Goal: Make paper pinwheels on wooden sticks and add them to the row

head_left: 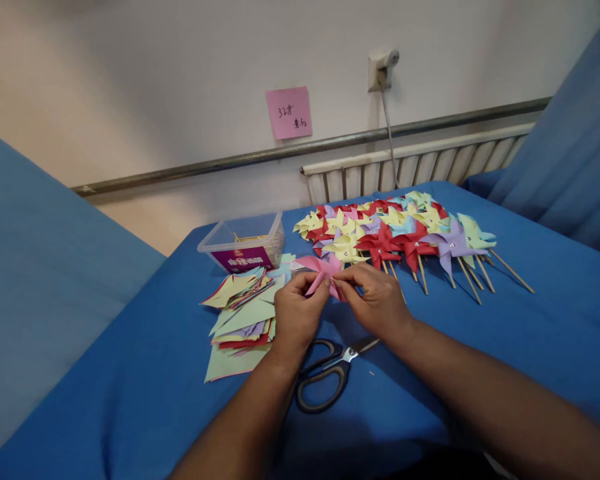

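Between my two hands is a pink paper pinwheel (325, 268), its blades folded in toward the middle. My left hand (303, 307) pinches it from the left side, thumb near its centre. At its right, my right hand (375, 297) has finger and thumb closed at the centre; a small pale bit shows there, too small to name. A stick seems to reach out below my right hand, but I cannot tell whether it belongs to this pinwheel. Black-handled scissors (330, 373) lie on the table beneath my hands, blades partly hidden by my right arm.
Stacks of coloured paper (243, 313) lie left of my hands. Behind them stands a clear plastic box (243, 243) with thin sticks inside. Many finished-looking pinwheels (380, 243) on sticks cover the back right of the blue-covered table (545, 347). A radiator (430, 163) runs along the wall.
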Tool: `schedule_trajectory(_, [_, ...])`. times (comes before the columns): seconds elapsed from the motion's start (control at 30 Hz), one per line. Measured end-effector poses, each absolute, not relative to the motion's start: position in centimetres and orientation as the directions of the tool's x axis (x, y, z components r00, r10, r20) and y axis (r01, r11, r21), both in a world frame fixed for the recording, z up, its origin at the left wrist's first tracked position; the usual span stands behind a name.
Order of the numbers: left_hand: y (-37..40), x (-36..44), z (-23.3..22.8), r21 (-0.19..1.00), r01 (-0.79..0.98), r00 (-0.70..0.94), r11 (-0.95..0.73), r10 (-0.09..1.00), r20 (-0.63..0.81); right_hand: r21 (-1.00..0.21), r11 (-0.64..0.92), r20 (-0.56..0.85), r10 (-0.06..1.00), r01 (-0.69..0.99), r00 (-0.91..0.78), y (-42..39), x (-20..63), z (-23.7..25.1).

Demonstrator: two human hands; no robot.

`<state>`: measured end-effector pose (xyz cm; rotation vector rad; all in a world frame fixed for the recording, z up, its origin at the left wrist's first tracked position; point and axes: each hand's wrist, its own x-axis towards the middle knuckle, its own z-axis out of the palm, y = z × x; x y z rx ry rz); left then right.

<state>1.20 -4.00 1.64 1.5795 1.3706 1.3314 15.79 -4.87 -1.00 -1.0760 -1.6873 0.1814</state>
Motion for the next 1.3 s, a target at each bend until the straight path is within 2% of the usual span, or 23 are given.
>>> schedule_trajectory(0.37, [-4.7, 1.3, 1.7, 0.803, 0.453, -0.030, -0.388, 0.893, 0.449, -0.579, 0.630, 0.729, 0.684, 0.517, -0.017, -4.7, 16.1, -0.7])
schedule_trajectory(0.63, [-4.2, 1.0, 1.1, 0.831, 0.392, 0.014, -0.395, 0.906, 0.424, -0.629, 0.639, 0.692, 0.720, 0.443, -0.054, -4.1, 16.7, -0.5])
schedule_trajectory(0.8, [-4.1, 0.9, 1.0, 0.849, 0.373, 0.027, -0.374, 0.919, 0.393, -0.689, 0.581, 0.644, 0.765, 0.434, -0.002, -3.9, 16.7, -0.8])
schedule_trajectory(1.03, [-4.3, 1.1, 1.3, 0.862, 0.349, 0.015, -0.368, 0.922, 0.387, -0.635, 0.660, 0.696, 0.714, 0.402, -0.073, -3.5, 17.0, -0.9])
schedule_trajectory(1.3, [-4.3, 1.0, 1.4, 0.855, 0.360, 0.036, -0.373, 0.921, 0.387, -0.655, 0.632, 0.662, 0.744, 0.414, -0.090, -3.7, 17.0, -0.5])
